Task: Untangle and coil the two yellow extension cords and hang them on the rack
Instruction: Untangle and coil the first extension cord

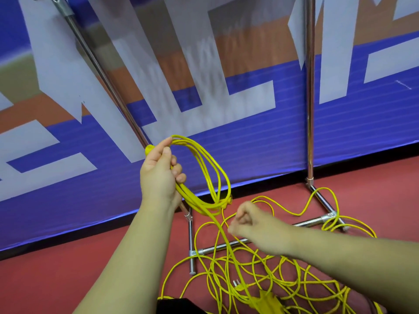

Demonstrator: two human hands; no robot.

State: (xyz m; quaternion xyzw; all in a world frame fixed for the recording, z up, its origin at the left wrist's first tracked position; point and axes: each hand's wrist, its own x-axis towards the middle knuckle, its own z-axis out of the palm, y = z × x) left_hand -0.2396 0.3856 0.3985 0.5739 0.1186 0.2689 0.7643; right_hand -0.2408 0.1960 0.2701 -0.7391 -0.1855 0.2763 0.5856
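Note:
My left hand (159, 175) grips a small coil of yellow extension cord (213, 175), held up in front of the banner. One strand runs from the coil down to a tangled pile of yellow cord (283, 275) on the red floor. My right hand (251, 223) hovers above the pile with its fingers curled, pinching a thin strand of the cord. A plug (237, 283) and a yellow socket block (267, 298) lie in the pile near the bottom edge. The chrome rack (309, 109) stands behind, and cord loops lie over its base bars.
A large blue, white and orange banner (249, 143) forms the wall behind the rack. The rack's left upright (102, 71) leans diagonally across the view. Its floor bars (191, 245) run under the cord pile. The red floor (68, 268) spreads to the left.

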